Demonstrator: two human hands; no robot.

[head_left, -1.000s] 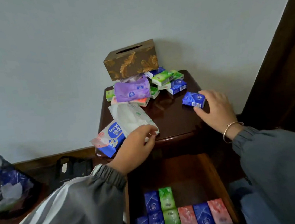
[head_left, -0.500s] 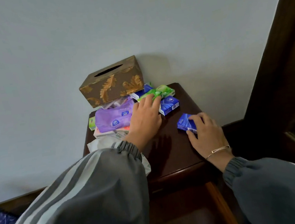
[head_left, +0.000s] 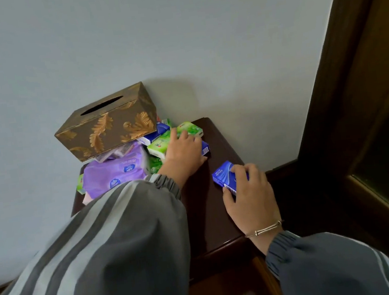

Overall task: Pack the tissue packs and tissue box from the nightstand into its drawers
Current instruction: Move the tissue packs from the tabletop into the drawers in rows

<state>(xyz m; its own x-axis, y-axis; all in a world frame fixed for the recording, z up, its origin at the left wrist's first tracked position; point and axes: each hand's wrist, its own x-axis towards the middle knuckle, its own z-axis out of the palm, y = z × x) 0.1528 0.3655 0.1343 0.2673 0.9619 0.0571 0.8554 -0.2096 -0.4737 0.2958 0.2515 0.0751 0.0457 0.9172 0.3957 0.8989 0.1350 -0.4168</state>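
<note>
Since a second ago, the left hand [head_left: 184, 153] has left the white pack at the front edge and reached back into the pile, its fingers [head_left: 188, 136] now spread flat over the green tissue packs [head_left: 161, 145] and a blue one beneath. On the other side, the right hand [head_left: 248, 197] has closed on the lone blue tissue pack [head_left: 223, 173], gripping it on the dark nightstand [head_left: 220, 217]. Farther back, the gold-leaf tissue box [head_left: 108, 126] sits tilted atop the pile against the wall, above the purple pack [head_left: 116, 174]. Grey striped sleeves fill the foreground.
</note>
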